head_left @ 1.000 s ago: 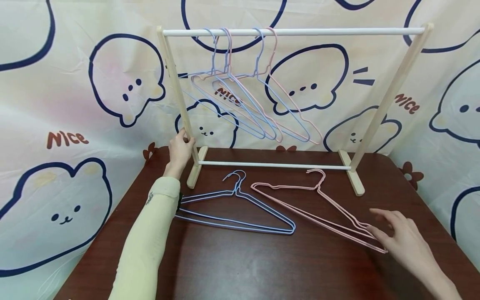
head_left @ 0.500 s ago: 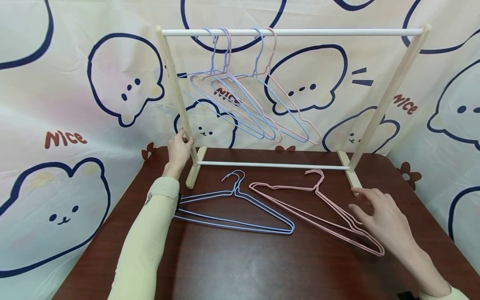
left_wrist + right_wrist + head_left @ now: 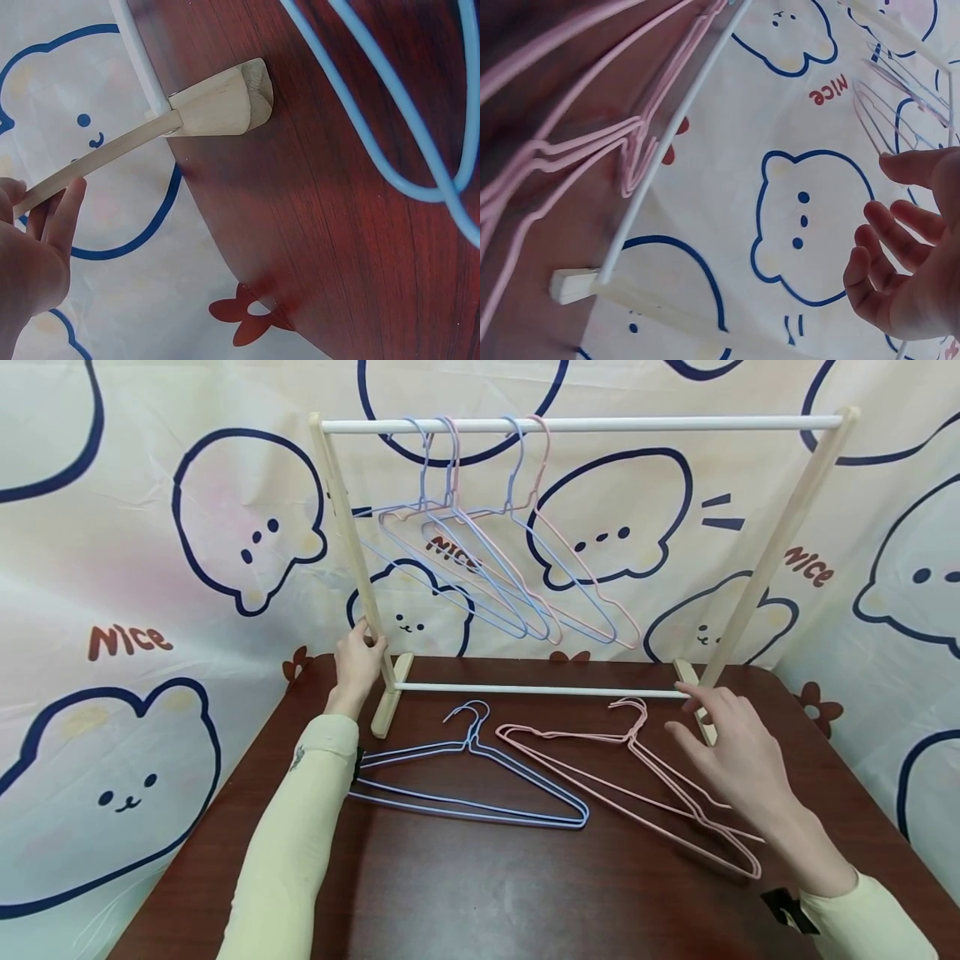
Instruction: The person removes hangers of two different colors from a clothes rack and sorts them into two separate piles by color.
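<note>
My left hand (image 3: 356,664) grips the left wooden post (image 3: 345,531) of a small clothes rack, low down above its foot; in the left wrist view the fingers close around that post (image 3: 97,156). My right hand (image 3: 738,756) holds nothing, its fingers loosely bent and apart. It hovers over the right ends of a stack of pink wire hangers (image 3: 632,737) on the table, near the rack's right foot. The right wrist view shows the same hand (image 3: 915,247) in the air, away from the pink hangers (image 3: 634,142). Blue hangers (image 3: 472,740) lie to the left, overlapping.
Several blue and pink hangers (image 3: 511,497) hang on the left half of the rack's white top rail (image 3: 675,423). A white lower bar (image 3: 525,690) joins the feet. The dark wooden table (image 3: 480,893) meets a printed curtain (image 3: 247,710) behind and at the sides.
My right hand has moved up and left, toward the rack's right foot. The pink hangers' right ends have shifted and spread apart slightly. My left hand stays on the post.
</note>
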Action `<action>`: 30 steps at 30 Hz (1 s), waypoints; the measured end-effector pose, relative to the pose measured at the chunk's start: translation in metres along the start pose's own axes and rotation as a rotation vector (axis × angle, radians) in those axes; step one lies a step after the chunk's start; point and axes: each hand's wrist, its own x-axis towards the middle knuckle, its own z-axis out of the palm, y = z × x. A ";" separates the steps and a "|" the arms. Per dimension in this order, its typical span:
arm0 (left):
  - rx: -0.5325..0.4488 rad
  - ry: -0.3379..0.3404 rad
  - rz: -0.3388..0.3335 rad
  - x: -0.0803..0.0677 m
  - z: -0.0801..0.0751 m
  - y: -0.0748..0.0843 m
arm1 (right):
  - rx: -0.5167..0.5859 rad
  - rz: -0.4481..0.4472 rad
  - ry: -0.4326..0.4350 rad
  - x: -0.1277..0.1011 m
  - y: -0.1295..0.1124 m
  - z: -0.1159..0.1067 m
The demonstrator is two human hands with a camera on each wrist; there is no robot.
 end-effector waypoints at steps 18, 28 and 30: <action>0.005 0.000 -0.006 0.000 -0.002 0.000 | 0.066 -0.097 0.127 0.050 -0.018 0.015; 0.011 0.013 -0.001 0.000 -0.001 -0.001 | 0.083 -0.105 0.105 0.079 -0.008 0.035; 0.016 0.017 0.005 0.001 0.000 -0.002 | 0.100 -0.110 0.089 0.084 -0.007 0.039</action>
